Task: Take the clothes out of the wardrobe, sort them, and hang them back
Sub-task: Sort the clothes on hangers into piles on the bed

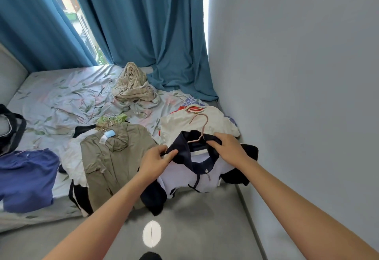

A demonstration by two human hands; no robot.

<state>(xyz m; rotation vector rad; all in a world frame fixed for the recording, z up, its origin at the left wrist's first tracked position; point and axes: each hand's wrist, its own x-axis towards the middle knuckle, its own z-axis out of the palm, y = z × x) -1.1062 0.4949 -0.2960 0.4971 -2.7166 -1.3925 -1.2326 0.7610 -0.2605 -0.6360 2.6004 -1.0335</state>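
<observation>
A white and navy zip jacket (pixel 196 174) hangs over the near edge of the bed on a pink wire hanger (pixel 200 126). My left hand (pixel 156 160) pinches the left side of its navy collar. My right hand (pixel 227 147) grips the right side of the collar at the hanger's shoulder. Left of the jacket an olive green shirt (pixel 114 161) lies flat over white and black garments. Behind the jacket sits a cream garment (pixel 184 125) with a red and blue print. A blue garment (pixel 26 177) lies at the left edge.
The bed (pixel 61 99) has a floral sheet, with a crumpled beige cloth (pixel 133 85) near the teal curtains (pixel 143 23). A black bag (pixel 11 128) lies at far left. A grey wall (pixel 297 75) rises close on the right. Grey floor (pixel 194 218) lies below me.
</observation>
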